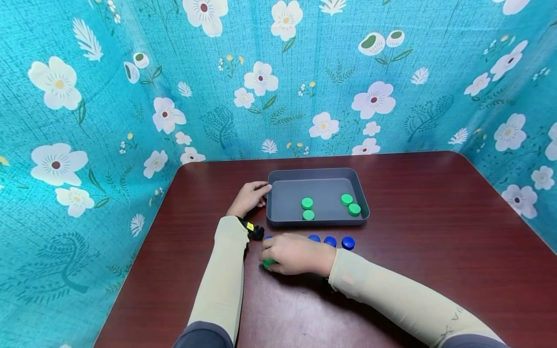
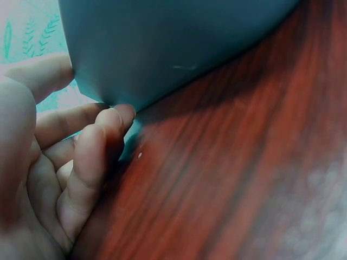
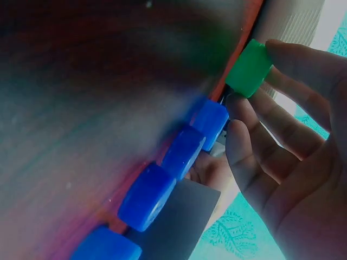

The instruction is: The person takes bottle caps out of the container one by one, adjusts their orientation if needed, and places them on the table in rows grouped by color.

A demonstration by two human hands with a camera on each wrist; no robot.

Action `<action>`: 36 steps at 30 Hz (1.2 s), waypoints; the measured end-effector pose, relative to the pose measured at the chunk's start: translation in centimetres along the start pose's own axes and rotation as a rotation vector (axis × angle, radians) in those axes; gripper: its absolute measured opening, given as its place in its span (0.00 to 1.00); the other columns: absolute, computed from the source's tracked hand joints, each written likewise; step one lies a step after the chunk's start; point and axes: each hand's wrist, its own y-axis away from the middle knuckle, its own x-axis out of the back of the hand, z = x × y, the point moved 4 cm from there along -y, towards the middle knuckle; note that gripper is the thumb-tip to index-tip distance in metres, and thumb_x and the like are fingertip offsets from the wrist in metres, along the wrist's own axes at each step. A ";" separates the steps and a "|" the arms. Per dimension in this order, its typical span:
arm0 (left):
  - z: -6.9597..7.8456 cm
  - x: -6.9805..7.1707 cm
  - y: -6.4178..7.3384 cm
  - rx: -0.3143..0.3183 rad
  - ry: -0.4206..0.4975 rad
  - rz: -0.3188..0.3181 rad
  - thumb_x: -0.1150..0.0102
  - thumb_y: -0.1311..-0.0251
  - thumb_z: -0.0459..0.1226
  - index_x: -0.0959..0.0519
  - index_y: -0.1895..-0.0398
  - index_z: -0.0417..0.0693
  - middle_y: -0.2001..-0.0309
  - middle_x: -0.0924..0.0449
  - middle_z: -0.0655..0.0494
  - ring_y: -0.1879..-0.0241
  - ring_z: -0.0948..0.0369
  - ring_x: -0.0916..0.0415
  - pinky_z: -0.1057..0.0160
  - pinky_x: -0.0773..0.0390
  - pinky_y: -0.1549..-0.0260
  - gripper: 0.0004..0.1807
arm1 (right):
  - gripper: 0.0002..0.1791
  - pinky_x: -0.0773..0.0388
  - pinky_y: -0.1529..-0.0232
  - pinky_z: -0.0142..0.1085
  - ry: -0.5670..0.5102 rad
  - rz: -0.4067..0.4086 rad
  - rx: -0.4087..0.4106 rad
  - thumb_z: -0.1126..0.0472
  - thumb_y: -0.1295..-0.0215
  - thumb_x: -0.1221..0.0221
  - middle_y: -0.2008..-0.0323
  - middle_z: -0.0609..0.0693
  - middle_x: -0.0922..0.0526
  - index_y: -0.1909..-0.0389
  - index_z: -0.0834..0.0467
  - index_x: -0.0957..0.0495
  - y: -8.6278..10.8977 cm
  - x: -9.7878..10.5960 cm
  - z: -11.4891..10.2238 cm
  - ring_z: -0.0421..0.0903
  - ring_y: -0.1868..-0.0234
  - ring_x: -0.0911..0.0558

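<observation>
My right hand (image 1: 298, 253) pinches a green bottle cap (image 3: 250, 69) close over the table, in front of the tray. Its fingertips are at the cap's edges, and in the head view the fingers hide most of it. Blue caps (image 1: 348, 242) stand in a row beside this hand, some partly covered by it. At the left end of a grey rectangular tray (image 1: 317, 223), my left hand (image 1: 249, 198) touches the outer wall with loosely bent fingers. The left wrist view has the fingertips (image 2: 126, 112) right at the tray's lower edge. Several green caps (image 1: 307, 203) lie inside the tray.
The tray rests on a dark red wooden table (image 1: 413, 217). A blue flowered curtain (image 1: 261, 87) hangs behind the table and along both sides. Below my left wrist sits a small black device (image 1: 257, 232) with a yellow label.
</observation>
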 end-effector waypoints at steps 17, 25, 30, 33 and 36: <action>-0.2 0.0 -0.2 0.011 0.014 -0.004 0.42 0.34 0.51 0.23 0.39 0.49 0.64 0.19 0.48 0.73 0.53 0.21 0.59 0.19 0.73 0.25 | 0.09 0.25 0.66 0.27 -0.028 -0.016 -0.019 0.59 0.39 0.34 0.63 0.41 0.23 0.57 0.49 0.16 0.2 -0.7 -0.3 0.35 0.64 0.24; -0.2 0.0 -0.1 0.006 0.011 -0.007 0.41 0.35 0.53 0.23 0.38 0.49 0.64 0.19 0.48 0.73 0.53 0.21 0.59 0.19 0.72 0.27 | 0.10 0.25 0.66 0.27 -0.022 -0.019 -0.015 0.59 0.39 0.34 0.63 0.41 0.23 0.57 0.49 0.16 0.1 -0.9 -0.4 0.35 0.64 0.24; -0.1 0.1 0.0 0.009 0.010 -0.003 0.42 0.34 0.52 0.23 0.38 0.49 0.64 0.19 0.48 0.73 0.53 0.21 0.59 0.19 0.72 0.26 | 0.11 0.25 0.65 0.28 -0.033 -0.024 -0.016 0.59 0.39 0.34 0.61 0.41 0.22 0.55 0.49 0.16 0.1 -0.9 -0.4 0.35 0.63 0.23; 0.0 0.1 0.0 0.010 0.012 0.000 0.41 0.35 0.52 0.23 0.39 0.49 0.64 0.20 0.48 0.73 0.53 0.21 0.59 0.19 0.72 0.26 | 0.12 0.24 0.63 0.28 -0.044 -0.030 -0.013 0.57 0.40 0.33 0.61 0.41 0.22 0.54 0.49 0.16 0.1 -0.8 -0.2 0.35 0.63 0.23; 0.0 0.0 0.0 0.015 0.013 0.000 0.41 0.36 0.53 0.23 0.39 0.49 0.64 0.20 0.48 0.73 0.53 0.21 0.59 0.19 0.72 0.27 | 0.13 0.24 0.62 0.29 -0.041 -0.038 -0.013 0.53 0.40 0.32 0.61 0.41 0.22 0.54 0.49 0.17 0.1 -0.6 0.0 0.35 0.62 0.23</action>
